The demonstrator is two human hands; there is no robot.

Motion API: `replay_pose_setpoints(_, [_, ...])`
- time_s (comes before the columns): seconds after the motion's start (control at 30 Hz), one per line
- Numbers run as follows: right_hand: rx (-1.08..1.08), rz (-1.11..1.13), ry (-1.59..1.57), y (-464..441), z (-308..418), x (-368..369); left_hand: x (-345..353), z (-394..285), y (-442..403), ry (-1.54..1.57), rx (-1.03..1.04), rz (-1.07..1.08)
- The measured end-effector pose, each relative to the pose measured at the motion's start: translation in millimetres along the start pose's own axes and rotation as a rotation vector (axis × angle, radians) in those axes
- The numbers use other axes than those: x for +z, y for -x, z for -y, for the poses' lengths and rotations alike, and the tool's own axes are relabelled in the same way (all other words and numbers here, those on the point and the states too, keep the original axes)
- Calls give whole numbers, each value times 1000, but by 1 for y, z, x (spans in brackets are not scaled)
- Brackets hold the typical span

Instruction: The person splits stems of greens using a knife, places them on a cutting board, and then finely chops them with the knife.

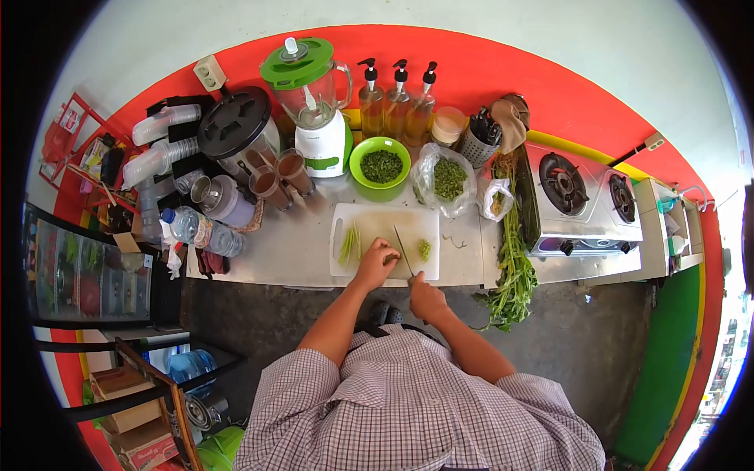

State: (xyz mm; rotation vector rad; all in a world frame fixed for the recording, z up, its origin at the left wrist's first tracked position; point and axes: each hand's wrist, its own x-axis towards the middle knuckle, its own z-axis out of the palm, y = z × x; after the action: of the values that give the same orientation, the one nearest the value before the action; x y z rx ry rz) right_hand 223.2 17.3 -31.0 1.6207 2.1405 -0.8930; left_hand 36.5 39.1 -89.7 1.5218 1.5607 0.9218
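A white cutting board (369,216) lies near the front edge of the metal counter. My right hand (426,300) is closed round the handle of a knife (402,250), whose blade points away from me over the board. Just left of the blade, my left hand (378,263) has its fingers curled together on the board; what they hold is too small to make out. Green stalks (351,244) lie on the board's left part, and a small pile of chopped green pieces (425,250) sits right of the knife.
Behind the board stand a green bowl (380,188) and a plastic bag of chopped greens (445,182). Leafy stalks (510,267) hang over the counter edge on the right, beside a gas stove (585,223). Bottles (206,231) and brown cups (271,188) stand left.
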Motion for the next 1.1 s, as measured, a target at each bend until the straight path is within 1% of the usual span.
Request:
replay_pose_setpoints(0.07, [-8, -26, 26, -6, 3, -7, 0, 3, 1, -5, 6, -3])
replay_pose_setpoints(0.13, [-9, 71, -8, -3, 6, -19, 1, 5, 1, -30, 67, -35])
replay_pose_setpoints(0.17, [-6, 67, -9, 2, 8, -20, 2, 6, 1, -29, 72, -33])
replay_pose_setpoints(0.27, [17, 71, -8, 18, 7, -2, 4, 6, 0, -3, 91, -57])
replay_pose_setpoints(0.37, [19, 11, 32, 15, -1, 17, 1, 0, 4, 6, 78, -61])
replay_pose_setpoints(0.43, [-52, -76, 72, 8, -2, 7, 0, -3, 3, -32, 30, -31])
replay_pose_setpoints(0.47, [-52, -85, 73, 4, -2, 1, -1, -5, 3, -33, 39, -33])
replay_pose_setpoints(0.53, [-19, 1, 87, -4, 0, -9, 3, -4, 7, -26, 55, -53])
replay_pose_setpoints(0.57, [-18, -5, 85, -2, 1, -9, 5, -2, 8, -28, 61, -52])
replay_pose_setpoints(0.63, [-20, -8, 55, 4, 1, -3, 7, -1, 9, -27, 134, -83])
replay_pose_setpoints(0.73, [3, -10, 37, 20, 3, 11, 9, -2, 10, -28, 111, -105])
replay_pose_setpoints(0.87, [-1, -15, 35, 7, 0, -2, 7, -6, 13, -12, 60, -86])
replay_pose_setpoints(0.97, [-12, 35, 85, 1, 2, -14, 8, -2, 12, -2, 97, -116])
replay_pose_setpoints(1.1, [-2, 51, 58, 14, 0, -1, 7, -2, 10, -25, 123, -125])
